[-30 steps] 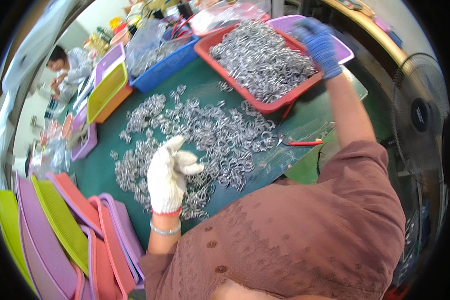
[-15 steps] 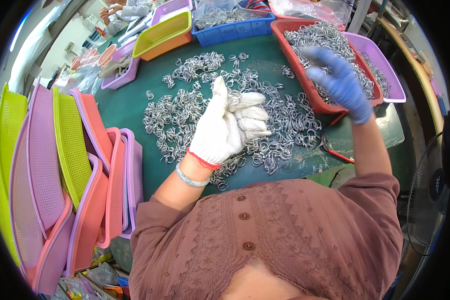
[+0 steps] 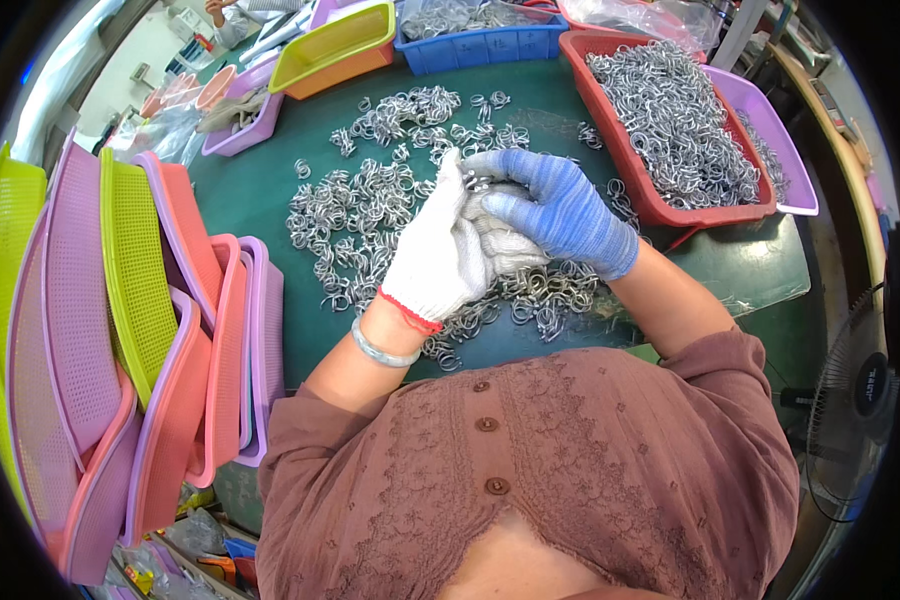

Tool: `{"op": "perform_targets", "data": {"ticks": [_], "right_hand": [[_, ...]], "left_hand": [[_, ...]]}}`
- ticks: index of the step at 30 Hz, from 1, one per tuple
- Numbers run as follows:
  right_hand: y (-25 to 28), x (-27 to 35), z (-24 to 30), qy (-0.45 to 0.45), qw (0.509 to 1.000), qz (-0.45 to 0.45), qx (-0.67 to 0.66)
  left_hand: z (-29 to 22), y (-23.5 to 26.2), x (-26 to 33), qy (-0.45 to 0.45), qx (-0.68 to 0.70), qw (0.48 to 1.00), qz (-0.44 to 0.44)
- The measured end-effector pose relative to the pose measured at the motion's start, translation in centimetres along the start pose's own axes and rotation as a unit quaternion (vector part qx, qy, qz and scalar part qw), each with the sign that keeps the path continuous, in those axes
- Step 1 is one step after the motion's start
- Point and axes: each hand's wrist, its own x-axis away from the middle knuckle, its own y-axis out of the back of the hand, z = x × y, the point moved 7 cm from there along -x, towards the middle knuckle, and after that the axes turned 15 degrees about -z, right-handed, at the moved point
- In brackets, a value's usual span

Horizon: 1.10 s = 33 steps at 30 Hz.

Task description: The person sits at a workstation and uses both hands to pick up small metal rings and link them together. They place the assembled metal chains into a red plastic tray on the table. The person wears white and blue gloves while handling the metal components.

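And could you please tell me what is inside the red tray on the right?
A heap of silvery rings fills the red tray; its floor is hidden beneath them.

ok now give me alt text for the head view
A white-gloved left hand and a blue-gloved right hand meet over silvery metal rings scattered on a green table. A red tray heaped with more rings sits at upper right; coloured plastic baskets stand together at left.

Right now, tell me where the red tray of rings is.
In the head view, the red tray is at upper right, between the blue-gloved right hand and the purple tray.
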Motion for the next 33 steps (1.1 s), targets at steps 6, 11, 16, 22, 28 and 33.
{"op": "perform_targets", "data": {"ticks": [6, 11, 16, 22, 28, 33], "right_hand": [[0.3, 0.1, -0.8, -0.019, 0.999, -0.010, -0.033], [0.4, 0.3, -1.9, -0.065, 0.987, -0.012, -0.148], [0.6, 0.6, -1.5, -0.076, 0.981, -0.019, -0.179], [0.9, 0.6, -1.6, -0.073, 0.982, -0.021, -0.171], [2.3, 0.8, -0.8, -0.068, 0.986, -0.023, -0.149], [12.7, -0.9, 0.3, 0.059, 0.980, -0.190, -0.014]], "left_hand": [[0.3, 0.8, -0.5, 0.008, -0.049, 0.998, -0.031], [0.3, 1.2, -0.4, -0.016, -0.058, 0.997, -0.050], [0.0, 0.6, 0.3, -0.049, -0.092, 0.993, -0.058], [0.0, 0.4, 0.3, -0.057, -0.086, 0.993, -0.049], [0.1, 0.5, 0.1, -0.061, -0.122, 0.989, -0.048], [-3.0, 2.5, 0.5, -0.160, -0.184, 0.965, -0.100]]}}
